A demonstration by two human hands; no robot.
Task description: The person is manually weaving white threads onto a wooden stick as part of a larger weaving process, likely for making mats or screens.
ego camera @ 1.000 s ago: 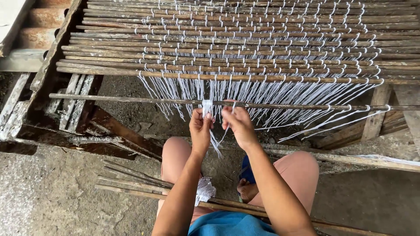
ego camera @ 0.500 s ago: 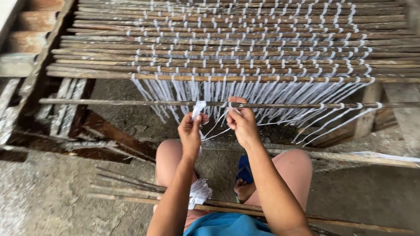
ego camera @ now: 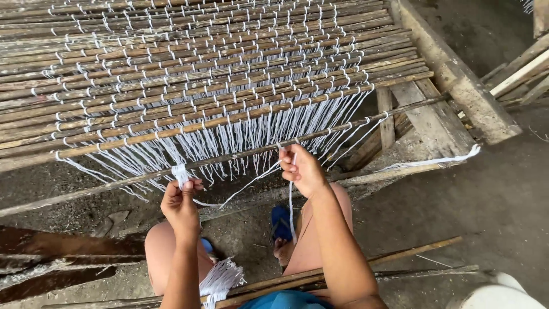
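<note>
A mat of thin bamboo sticks [ego camera: 189, 63] bound with rows of white string lies on a wooden frame ahead of me. The nearest loose stick [ego camera: 240, 155] hangs in front of it, with white strings [ego camera: 240, 134] running down to it. My left hand [ego camera: 180, 201] pinches a small bundle of white string [ego camera: 180, 173] at that stick. My right hand [ego camera: 301, 169] grips a single white strand [ego camera: 246, 187] stretched between the two hands, close to the stick.
Spare bamboo sticks [ego camera: 343, 269] lie across my lap, with a bunch of cut white strings [ego camera: 220, 280] on them. A blue sandal [ego camera: 280, 222] is on my foot. A wooden beam [ego camera: 452, 68] edges the frame at right. A white rounded object [ego camera: 497, 294] sits at bottom right.
My view has swung to the right and tilted. My hands have moved apart along the stick, left hand going left with the bundle, drawing a strand out between them.
</note>
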